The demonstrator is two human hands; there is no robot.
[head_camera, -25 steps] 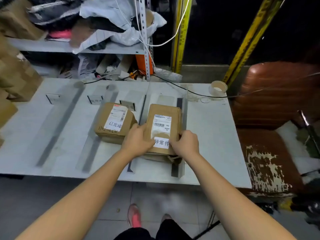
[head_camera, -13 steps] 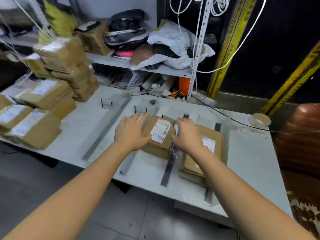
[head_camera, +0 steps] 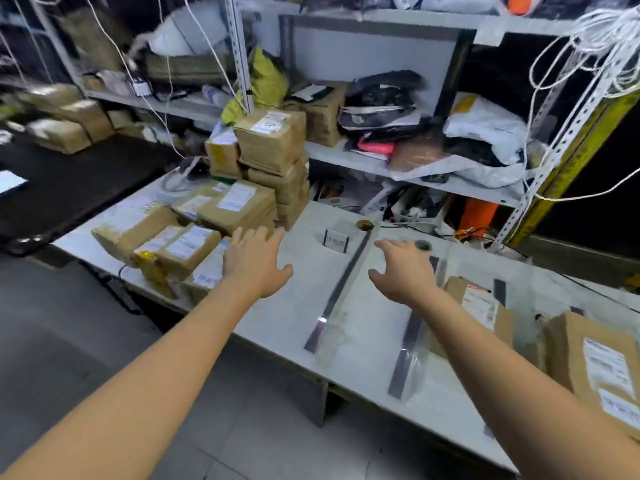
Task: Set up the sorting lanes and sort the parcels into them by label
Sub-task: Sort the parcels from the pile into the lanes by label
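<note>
My left hand (head_camera: 254, 261) and my right hand (head_camera: 403, 271) both hover empty over the white table (head_camera: 301, 306), fingers spread. A heap of brown cardboard parcels (head_camera: 187, 244) with white labels lies at the table's left end, just left of my left hand. Clear lane dividers with dark strips (head_camera: 341, 292) (head_camera: 412, 344) run across the table. A small label sign (head_camera: 336, 240) stands at the far end of a lane. Two sorted parcels lie in the lanes at right, one (head_camera: 481, 306) beside my right forearm and one (head_camera: 599, 365) at the frame's edge.
A taller stack of boxes (head_camera: 273, 157) stands at the back of the table. Metal shelving (head_camera: 381, 161) behind holds bags, boxes and white cords. Grey tiled floor (head_camera: 86, 341) lies in front of the table.
Both hands let go of the parcels in the right lanes and swung left toward the unsorted heap. My view turned left with them.
</note>
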